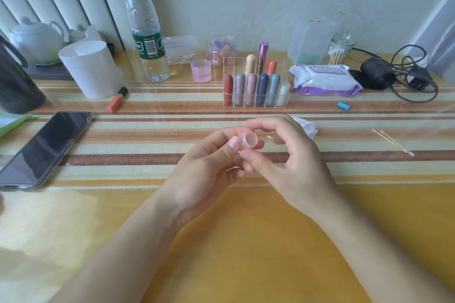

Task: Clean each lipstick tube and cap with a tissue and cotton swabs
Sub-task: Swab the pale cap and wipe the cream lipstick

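Thumb and fingers of our left hand point(209, 165) pinch one translucent pink cap point(249, 139) above the table's point(258, 241) middle. Our right hand point(295, 162) curls beside it. One small white tip point(270, 137) shows within, and we cannot tell what that hand grips. One crumpled tissue point(306, 126) lies just behind. Two cotton swabs point(392, 142) lie toward the right edge. Near the far edge, one clear organizer point(230, 66) holds nine lipstick tubes point(251, 86), six in front and three behind. One glass jar point(344, 44) holds more swabs. One loose tube point(117, 99) lies toward the left edge.
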